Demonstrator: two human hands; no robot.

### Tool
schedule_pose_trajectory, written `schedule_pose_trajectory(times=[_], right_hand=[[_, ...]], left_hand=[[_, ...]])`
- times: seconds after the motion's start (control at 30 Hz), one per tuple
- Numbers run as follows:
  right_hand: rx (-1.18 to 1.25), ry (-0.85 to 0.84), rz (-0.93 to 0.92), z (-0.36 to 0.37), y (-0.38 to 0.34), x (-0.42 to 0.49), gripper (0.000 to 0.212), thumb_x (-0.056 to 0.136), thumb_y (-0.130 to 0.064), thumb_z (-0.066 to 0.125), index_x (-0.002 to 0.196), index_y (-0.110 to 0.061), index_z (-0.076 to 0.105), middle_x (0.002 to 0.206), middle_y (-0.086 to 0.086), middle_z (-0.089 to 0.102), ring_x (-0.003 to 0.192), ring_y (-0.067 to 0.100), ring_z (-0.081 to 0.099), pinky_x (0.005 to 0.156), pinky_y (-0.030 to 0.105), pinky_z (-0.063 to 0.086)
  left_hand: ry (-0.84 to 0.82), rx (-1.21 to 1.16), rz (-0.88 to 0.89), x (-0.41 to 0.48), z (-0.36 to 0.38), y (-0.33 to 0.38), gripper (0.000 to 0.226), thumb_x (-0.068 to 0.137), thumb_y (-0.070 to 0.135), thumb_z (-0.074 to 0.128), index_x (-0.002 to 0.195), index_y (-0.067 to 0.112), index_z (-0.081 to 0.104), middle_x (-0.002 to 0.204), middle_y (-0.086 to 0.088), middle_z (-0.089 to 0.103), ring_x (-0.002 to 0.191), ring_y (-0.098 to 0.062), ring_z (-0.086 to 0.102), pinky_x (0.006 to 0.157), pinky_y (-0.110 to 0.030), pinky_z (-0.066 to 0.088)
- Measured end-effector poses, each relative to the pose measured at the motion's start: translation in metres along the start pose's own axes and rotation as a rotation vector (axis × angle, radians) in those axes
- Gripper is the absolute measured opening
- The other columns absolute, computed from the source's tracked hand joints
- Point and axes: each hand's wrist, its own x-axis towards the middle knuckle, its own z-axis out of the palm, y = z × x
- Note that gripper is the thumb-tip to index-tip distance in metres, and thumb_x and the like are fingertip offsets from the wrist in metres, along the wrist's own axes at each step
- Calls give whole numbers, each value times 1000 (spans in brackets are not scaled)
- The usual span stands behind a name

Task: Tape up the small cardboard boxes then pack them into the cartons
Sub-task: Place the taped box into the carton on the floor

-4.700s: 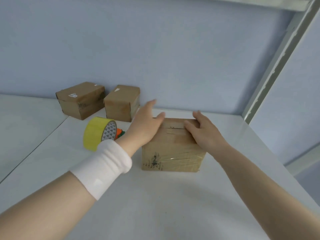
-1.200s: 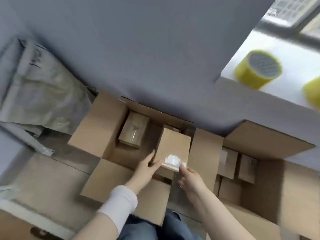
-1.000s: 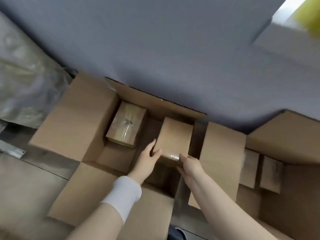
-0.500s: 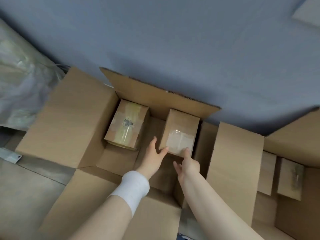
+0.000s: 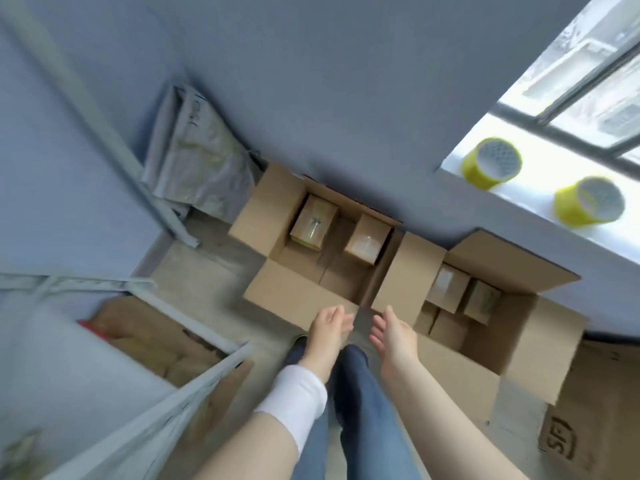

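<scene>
Two open cartons stand on the floor against the wall. The left carton (image 5: 273, 292) holds two taped small boxes: one (image 5: 313, 223) at its back left, the other (image 5: 367, 239) at its back right. The right carton (image 5: 512, 334) holds several small boxes (image 5: 448, 287). My left hand (image 5: 329, 327), with a white wristband, and my right hand (image 5: 391, 336) hover empty above the cartons' near flaps, fingers relaxed and palms facing each other.
Two yellow tape rolls (image 5: 491, 162) (image 5: 588, 200) sit on the white windowsill at the upper right. A grey plastic bag (image 5: 197, 157) leans in the corner. A metal shelf frame (image 5: 166, 407) runs along the left. My legs in jeans (image 5: 360, 393) are below.
Both hands have let go of the small box, which now lies in the left carton's back right. The hands have risen away and the view has pulled back from the cartons.
</scene>
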Motion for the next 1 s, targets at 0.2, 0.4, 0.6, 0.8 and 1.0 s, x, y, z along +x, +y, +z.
schedule_pose_trajectory(times=[0.2,0.4,0.6,0.8,1.0], right_hand=[[-66,-152,-163,-41,17,-115,32,96,-30,50,118,-7,54,115,6,61,101,18,57,85,26,45],[-198,-318,-278,-79,65,-175,20,96,-31,50,104,-14,55,101,-1,61,95,16,58,84,25,46],[-303,-473,-423,-81,112,-262,20,95,-32,51,100,-14,59,90,-5,64,85,12,59,71,21,47],[-298,-748,-573,-50,144,-375,13,95,-29,53,94,-18,60,91,-4,65,81,7,60,66,19,45],[-266,-998,-676,-23,206,-515,12,95,-26,53,87,-21,61,87,-7,66,80,8,61,65,19,45]], left_hand=[[104,-105,65,-128,-22,9,33,101,21,37,127,2,45,124,-12,61,92,-16,59,65,-17,39],[249,-303,186,-217,-39,-39,23,100,19,38,118,10,49,120,-9,62,79,-6,60,67,-16,45],[377,-439,351,-309,-77,-61,21,99,15,34,112,15,51,118,-7,63,78,-4,61,69,-20,42],[495,-497,631,-414,-146,-51,22,100,15,37,113,10,54,116,-10,65,78,-7,61,72,-21,44],[639,-495,913,-544,-233,-74,26,99,9,39,117,-3,52,111,-16,63,73,-7,59,62,-8,44]])
